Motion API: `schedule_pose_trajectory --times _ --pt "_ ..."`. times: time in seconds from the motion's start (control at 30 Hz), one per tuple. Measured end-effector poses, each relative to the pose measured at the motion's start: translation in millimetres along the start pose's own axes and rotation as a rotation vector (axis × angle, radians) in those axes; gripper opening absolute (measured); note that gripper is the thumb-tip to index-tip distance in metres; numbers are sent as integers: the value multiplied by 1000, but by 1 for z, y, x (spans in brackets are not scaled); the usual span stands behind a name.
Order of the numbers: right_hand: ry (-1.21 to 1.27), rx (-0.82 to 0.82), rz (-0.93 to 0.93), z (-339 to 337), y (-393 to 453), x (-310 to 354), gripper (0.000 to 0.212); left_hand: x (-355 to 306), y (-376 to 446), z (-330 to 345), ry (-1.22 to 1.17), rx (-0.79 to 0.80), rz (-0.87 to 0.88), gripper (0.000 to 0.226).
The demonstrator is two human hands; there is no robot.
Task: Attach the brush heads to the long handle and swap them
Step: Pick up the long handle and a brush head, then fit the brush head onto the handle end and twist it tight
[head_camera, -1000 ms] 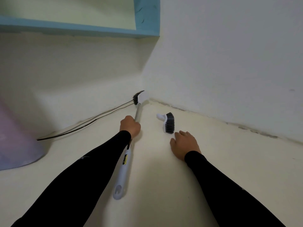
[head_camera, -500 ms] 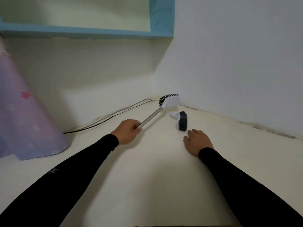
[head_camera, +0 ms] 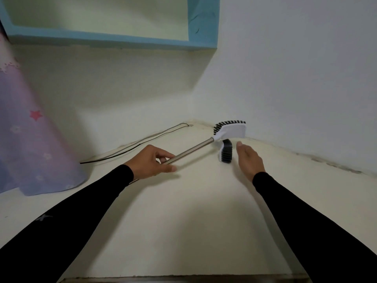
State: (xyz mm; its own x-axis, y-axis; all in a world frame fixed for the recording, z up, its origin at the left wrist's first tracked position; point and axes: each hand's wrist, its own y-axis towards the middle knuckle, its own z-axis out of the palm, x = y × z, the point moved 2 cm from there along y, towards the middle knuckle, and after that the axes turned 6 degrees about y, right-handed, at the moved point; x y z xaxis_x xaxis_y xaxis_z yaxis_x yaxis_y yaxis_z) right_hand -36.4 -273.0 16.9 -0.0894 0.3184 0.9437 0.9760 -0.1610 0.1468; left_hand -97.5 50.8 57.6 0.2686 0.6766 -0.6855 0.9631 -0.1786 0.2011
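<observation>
Left hand [head_camera: 152, 162]: fingers curled around the slim metal long handle [head_camera: 191, 149], centre frame. Attached brush head [head_camera: 230, 129]: flat white plastic back, black bristles, right of centre. Spare brush head [head_camera: 225, 154]: ribbed black, white base, on the cream tabletop [head_camera: 183, 221]. Right hand [head_camera: 248, 161]: relaxed, spread, just beside it.

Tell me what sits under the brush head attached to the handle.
Below the attached brush head lies the loose brush head on the floor; its top end is covered.
</observation>
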Motion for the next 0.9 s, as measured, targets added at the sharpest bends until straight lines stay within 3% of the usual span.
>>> schedule_pose_trajectory --times 0.1,0.2,0.47,0.6,0.7,0.9 --pt "192 -45 32 -1 4 5 75 1 -4 -4 -8 42 -31 49" --pt "378 -112 63 -1 6 6 80 6 -10 -5 -33 93 3 44" --pt "599 -165 137 -3 3 -10 67 19 -19 -11 8 230 33 38" --pt "553 -194 201 -3 -7 -14 59 17 -18 -20 177 276 19 29" --pt "521 -203 234 0 -12 -12 54 15 -13 -18 412 177 8 13" --pt "519 -225 282 17 -18 -7 51 -1 -8 32 675 -65 82 15"
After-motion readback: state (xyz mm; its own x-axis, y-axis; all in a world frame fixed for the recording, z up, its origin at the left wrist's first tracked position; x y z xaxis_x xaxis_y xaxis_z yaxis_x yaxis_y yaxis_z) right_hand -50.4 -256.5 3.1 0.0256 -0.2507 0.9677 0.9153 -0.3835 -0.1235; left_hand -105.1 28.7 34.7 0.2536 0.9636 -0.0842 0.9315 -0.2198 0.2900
